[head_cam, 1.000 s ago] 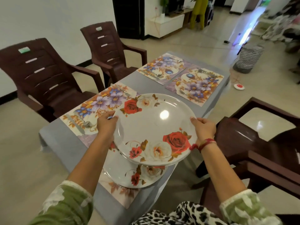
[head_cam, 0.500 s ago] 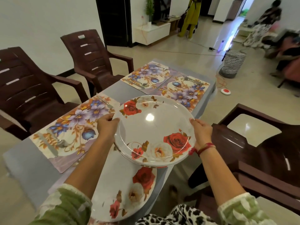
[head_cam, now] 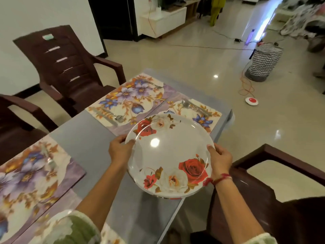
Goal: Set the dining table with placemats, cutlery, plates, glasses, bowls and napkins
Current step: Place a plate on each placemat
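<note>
A round, glossy white plate (head_cam: 168,155) printed with red roses is gripped at opposite rims by the left hand (head_cam: 120,152) and the right hand (head_cam: 220,160), held above the smooth grey bench (head_cam: 84,138) near its right edge. Flat floral placemats (head_cam: 130,101) are laid at the far end.

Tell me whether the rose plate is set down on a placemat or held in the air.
Held in the air, face up: the left hand and right hand grip opposite rims of the plate above the table.

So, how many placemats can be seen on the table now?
4. The far-left placemat; the far-right placemat, partly behind the held plate; the near-left placemat; the nearest placemat, mostly hidden by a sleeve.
</note>
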Demonstrator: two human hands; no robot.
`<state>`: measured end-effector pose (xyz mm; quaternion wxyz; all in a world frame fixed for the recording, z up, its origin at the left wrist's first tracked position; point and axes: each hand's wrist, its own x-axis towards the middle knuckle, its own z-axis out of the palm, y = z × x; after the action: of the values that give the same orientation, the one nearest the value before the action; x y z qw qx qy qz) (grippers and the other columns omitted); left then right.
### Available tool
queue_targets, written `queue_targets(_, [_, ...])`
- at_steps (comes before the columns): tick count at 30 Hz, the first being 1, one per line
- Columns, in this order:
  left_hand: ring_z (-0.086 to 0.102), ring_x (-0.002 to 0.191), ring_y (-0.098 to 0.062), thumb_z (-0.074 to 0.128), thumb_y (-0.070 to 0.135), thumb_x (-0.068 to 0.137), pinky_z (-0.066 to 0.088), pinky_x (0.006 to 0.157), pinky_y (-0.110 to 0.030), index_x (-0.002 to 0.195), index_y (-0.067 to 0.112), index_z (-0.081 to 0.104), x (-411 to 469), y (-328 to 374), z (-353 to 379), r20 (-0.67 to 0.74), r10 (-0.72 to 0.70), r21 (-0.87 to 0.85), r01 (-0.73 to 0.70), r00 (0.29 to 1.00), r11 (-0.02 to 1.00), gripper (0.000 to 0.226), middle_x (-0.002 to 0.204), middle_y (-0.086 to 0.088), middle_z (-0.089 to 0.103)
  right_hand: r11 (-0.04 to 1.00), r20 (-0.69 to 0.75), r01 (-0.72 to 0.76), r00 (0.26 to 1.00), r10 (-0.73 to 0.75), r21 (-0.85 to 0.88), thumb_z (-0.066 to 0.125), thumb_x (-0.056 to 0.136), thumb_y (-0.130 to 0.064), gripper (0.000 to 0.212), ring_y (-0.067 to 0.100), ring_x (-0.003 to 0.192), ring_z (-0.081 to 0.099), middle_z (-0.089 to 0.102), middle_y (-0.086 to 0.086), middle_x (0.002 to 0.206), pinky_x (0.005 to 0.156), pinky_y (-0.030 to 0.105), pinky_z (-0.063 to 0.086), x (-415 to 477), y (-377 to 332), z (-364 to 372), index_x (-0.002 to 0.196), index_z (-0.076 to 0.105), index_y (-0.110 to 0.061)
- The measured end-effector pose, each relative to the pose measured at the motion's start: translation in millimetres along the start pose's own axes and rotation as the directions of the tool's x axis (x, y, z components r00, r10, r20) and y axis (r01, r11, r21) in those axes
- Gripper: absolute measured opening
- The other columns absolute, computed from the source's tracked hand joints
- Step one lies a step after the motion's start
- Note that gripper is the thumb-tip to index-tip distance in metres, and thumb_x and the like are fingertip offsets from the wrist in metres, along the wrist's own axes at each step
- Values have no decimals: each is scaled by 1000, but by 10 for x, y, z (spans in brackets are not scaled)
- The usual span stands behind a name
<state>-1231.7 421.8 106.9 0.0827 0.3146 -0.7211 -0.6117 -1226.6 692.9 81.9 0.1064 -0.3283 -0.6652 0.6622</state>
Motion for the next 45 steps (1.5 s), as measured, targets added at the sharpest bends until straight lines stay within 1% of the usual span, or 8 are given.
queue_targets(5, [63, 94, -22, 68, 11, 82, 52, 87, -37, 111, 13, 69, 552, 144, 865, 54, 15, 94, -20, 998, 995, 29, 104, -1, 68, 999, -25, 20, 999, -20, -28, 66, 85, -11, 16, 25, 77, 62, 67, 9, 79, 70, 33, 54, 886, -101, 135, 73, 68, -21])
queue_targets(11, [63, 93, -21, 66, 5, 82, 50, 81, -30, 109, 9, 71, 1019, 148, 1384, 43, 24, 181, -32, 999, 983, 29, 102, -2, 68, 999, -52, -29, 998, 27, -37, 68, 84, -12, 9, 27, 81, 65, 70, 17, 88, 80, 45, 57, 1451, 36, 311, 80, 71, -21])
queue_targets(15, [63, 96, -22, 69, 6, 82, 50, 85, -33, 113, 9, 69, 1149, -4, 1416, 23, -6, 192, 2, 1000, 981, 30, 107, -3, 68, 999, -37, -41, 999, 40, -33, 68, 84, -12, 25, 24, 94, 66, 70, 3, 98, 86, 44, 56, 1525, 148, 405, 109, 71, -12])
queue_targets(24, [59, 88, -17, 64, 5, 87, 45, 78, -27, 118, 12, 67, 1095, -117, 1456, -3, 29, 181, -28, 1000, 983, 32, 101, 2, 64, 987, -104, -10, 995, -7, -162, 66, 87, -17, 28, 21, 93, 61, 59, 8, 106, 90, 39, 54, 1528, 258, 500, 114, 69, -15])
queue_targets(30, [59, 91, -19, 60, 6, 87, 49, 83, -33, 111, 17, 69, 1022, -88, 1456, 13, 4, 192, -7, 1000, 981, 27, 96, 4, 64, 990, -135, -8, 991, -11, -144, 66, 88, -20, 28, 22, 97, 58, 53, 7, 105, 85, 30, 52, 1484, 192, 488, 114, 68, -11])
queue_targets(39, [57, 93, -20, 58, 5, 88, 45, 80, -30, 117, 13, 66, 953, 12, 1431, -4, 2, 164, -1, 1000, 986, 32, 103, 0, 64, 996, -131, 28, 991, -40, -90, 68, 85, -27, 23, 22, 93, 62, 63, 11, 104, 86, 43, 55, 1466, 81, 448, 103, 70, -14])
queue_targets(42, [59, 98, -22, 58, 4, 88, 47, 82, -32, 114, 14, 68, 957, 139, 1383, 14, 23, 137, -24, 1000, 990, 29, 105, 2, 64, 1000, -88, -9, 996, 7, -21, 65, 88, -18, 7, 25, 94, 63, 66, 8, 100, 85, 44, 56, 1473, -16, 390, 94, 68, -18])
queue_targets(45, [58, 97, -23, 58, 7, 91, 47, 82, -34, 111, 17, 66, 943, 352, 1290, 33, -11, 123, 7, 999, 992, 25, 105, 0, 63, 992, -21, -89, 996, 91, 87, 62, 90, -16, 12, 26, 94, 64, 66, 10, 103, 83, 42, 57, 1440, -211, 319, 100, 66, -12])
